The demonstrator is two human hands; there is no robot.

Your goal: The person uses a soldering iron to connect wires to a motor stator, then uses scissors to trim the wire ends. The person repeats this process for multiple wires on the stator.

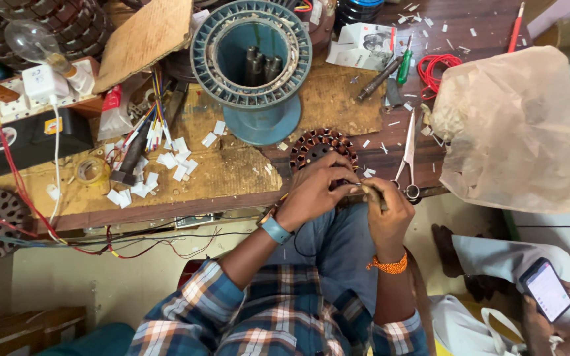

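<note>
A round copper-wound motor stator (318,146) lies at the workbench's front edge. My left hand (315,191) grips its near rim, fingers curled over the windings. My right hand (385,209) is closed around a thin dark tool (372,189) whose tip meets the stator's near side beside my left fingers. The contact point itself is hidden by my fingers. A blue band sits on my left wrist, an orange bead band on my right.
Scissors (406,161) lie just right of my hands. A blue ring-shaped stand (252,59) stands behind the stator. White paper slips (166,165), wires, screwdrivers (390,69), a red wire coil (435,69) and a plastic bag (519,128) crowd the bench. Another person's hand holds a phone (546,289) at lower right.
</note>
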